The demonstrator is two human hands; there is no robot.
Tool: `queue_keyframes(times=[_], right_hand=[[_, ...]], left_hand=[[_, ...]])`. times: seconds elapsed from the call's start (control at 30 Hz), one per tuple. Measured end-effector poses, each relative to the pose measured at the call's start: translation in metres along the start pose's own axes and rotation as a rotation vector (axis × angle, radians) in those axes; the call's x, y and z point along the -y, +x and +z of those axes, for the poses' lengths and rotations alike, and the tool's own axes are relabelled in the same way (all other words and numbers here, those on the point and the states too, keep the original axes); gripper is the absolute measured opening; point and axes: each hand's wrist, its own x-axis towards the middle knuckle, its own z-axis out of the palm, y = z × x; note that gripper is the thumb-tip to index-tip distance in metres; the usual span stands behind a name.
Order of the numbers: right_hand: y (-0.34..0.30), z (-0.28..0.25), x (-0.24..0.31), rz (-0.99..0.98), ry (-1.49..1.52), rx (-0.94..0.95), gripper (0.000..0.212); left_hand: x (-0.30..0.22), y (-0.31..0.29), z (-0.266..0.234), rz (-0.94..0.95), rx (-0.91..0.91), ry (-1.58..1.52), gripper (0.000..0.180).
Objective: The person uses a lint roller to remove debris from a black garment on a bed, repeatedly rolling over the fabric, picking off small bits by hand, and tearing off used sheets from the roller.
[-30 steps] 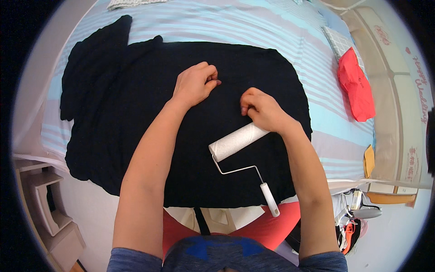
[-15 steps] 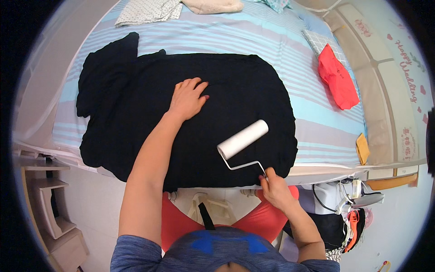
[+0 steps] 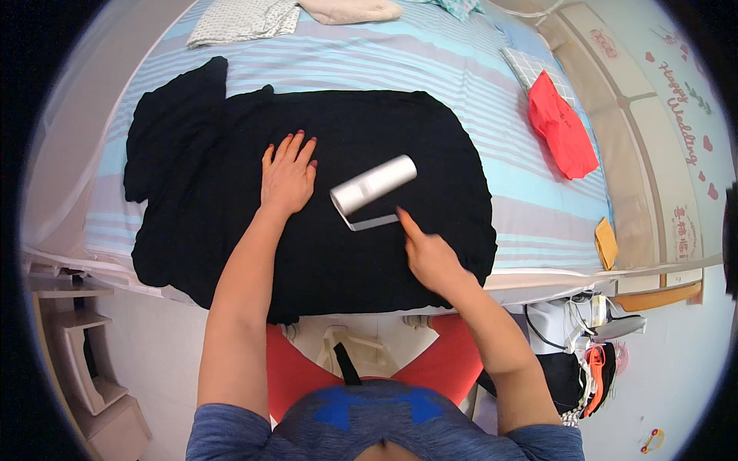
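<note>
One white lint roller (image 3: 374,184) lies on the black garment (image 3: 384,253); the right hand (image 3: 430,257) grips its handle, and the left hand (image 3: 287,175) presses flat, fingers spread, with striped bedsheet (image 3: 461,69) beyond.

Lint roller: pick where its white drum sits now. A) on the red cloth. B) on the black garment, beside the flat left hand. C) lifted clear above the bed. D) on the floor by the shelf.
B: the lint roller rests on the black garment, just right of the left hand pressed flat there, with the right hand at its handle.

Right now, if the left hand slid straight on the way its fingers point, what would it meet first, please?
The left hand, flat on the black garment, points up the bed; it would probably cross more black cloth, then the striped sheet.
</note>
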Motion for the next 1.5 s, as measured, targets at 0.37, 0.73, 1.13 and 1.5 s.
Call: queue_keyframes(times=[0.37, 0.73, 1.13, 1.5], right_hand=[[0.039, 0.006, 0.000, -0.041, 0.014, -0.133, 0.055], [-0.185, -0.046, -0.027, 0.035, 0.135, 0.047, 0.057], [-0.070, 0.021, 0.053, -0.205, -0.033, 0.144, 0.054], [-0.031, 0.031, 0.060, -0.195, 0.033, -0.022, 0.050]], left_hand=[[-0.009, 0.007, 0.006, 0.035, -0.070, -0.029, 0.045], [0.048, -0.039, -0.045, 0.040, 0.016, -0.251, 0.040], [0.085, -0.121, -0.057, -0.039, -0.079, 0.093, 0.046], [0.080, -0.112, -0.048, -0.014, -0.074, 0.136, 0.047]])
